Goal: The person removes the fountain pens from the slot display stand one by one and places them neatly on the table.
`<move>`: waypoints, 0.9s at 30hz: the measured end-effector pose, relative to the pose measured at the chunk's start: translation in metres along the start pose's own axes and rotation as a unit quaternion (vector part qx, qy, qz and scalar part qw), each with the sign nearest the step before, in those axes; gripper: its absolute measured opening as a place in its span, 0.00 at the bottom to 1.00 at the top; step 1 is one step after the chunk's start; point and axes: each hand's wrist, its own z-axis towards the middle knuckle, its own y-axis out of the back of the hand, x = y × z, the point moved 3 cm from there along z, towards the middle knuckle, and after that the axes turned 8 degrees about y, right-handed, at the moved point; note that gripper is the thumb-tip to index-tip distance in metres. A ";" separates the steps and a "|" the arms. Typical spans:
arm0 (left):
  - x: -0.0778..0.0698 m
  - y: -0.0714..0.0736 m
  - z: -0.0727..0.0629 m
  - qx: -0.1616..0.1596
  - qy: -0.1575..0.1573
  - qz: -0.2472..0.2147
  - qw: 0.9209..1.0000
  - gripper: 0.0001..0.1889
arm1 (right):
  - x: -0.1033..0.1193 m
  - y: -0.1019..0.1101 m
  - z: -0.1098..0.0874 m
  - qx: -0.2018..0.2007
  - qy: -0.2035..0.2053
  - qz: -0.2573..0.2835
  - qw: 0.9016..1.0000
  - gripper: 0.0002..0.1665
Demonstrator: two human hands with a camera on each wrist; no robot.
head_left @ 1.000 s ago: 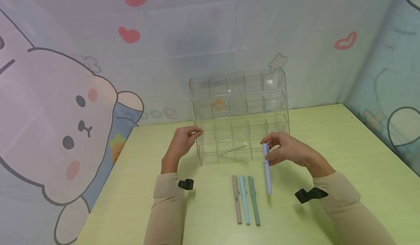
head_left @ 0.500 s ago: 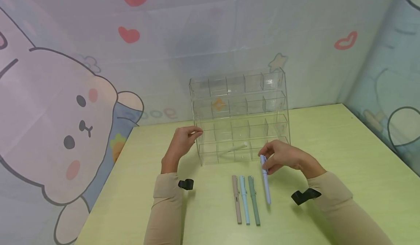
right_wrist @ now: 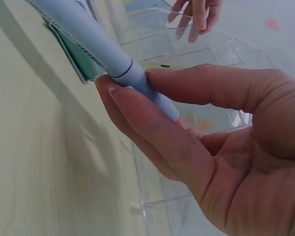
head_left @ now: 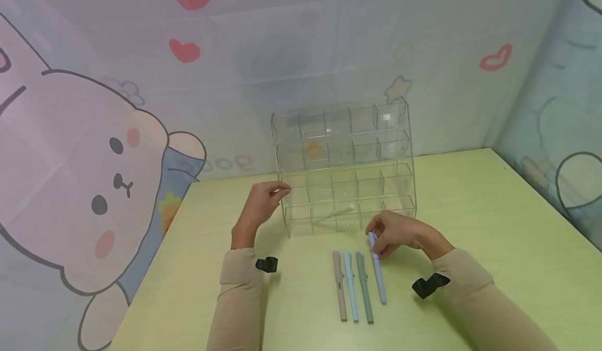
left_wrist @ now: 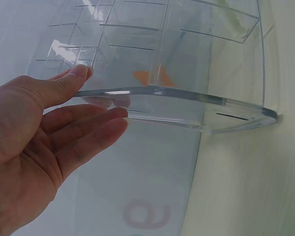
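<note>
My left hand (head_left: pixel 260 203) pinches the left side edge of a clear acrylic display rack (head_left: pixel 345 189), thumb on one side of the panel (left_wrist: pixel 152 91) and fingers on the other. Between thumb and fingers, my right hand (head_left: pixel 401 232) holds a lavender pen (head_left: pixel 379 282) by its capped end. The pen's lower end points toward the front, close over the table. Just left of it lie a green pen (head_left: pixel 364 291), a light blue pen (head_left: pixel 351 291) and a taupe pen (head_left: pixel 339 291), side by side.
A pale pen (head_left: pixel 335 213) lies slanted in the rack's bottom tier. The rack has several tiers split into small compartments and stands toward the back of the light green table (head_left: pixel 463 199). Behind it hangs a printed cloth backdrop (head_left: pixel 291 48).
My right hand has moved down, forward of the rack and slightly left, bringing the lavender pen alongside the green one. The left hand stays on the rack.
</note>
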 end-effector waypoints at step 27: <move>0.002 -0.001 0.001 0.001 0.004 -0.003 1.000 0.10 | -0.008 -0.010 0.002 0.014 -0.016 -0.126 0.992 0.17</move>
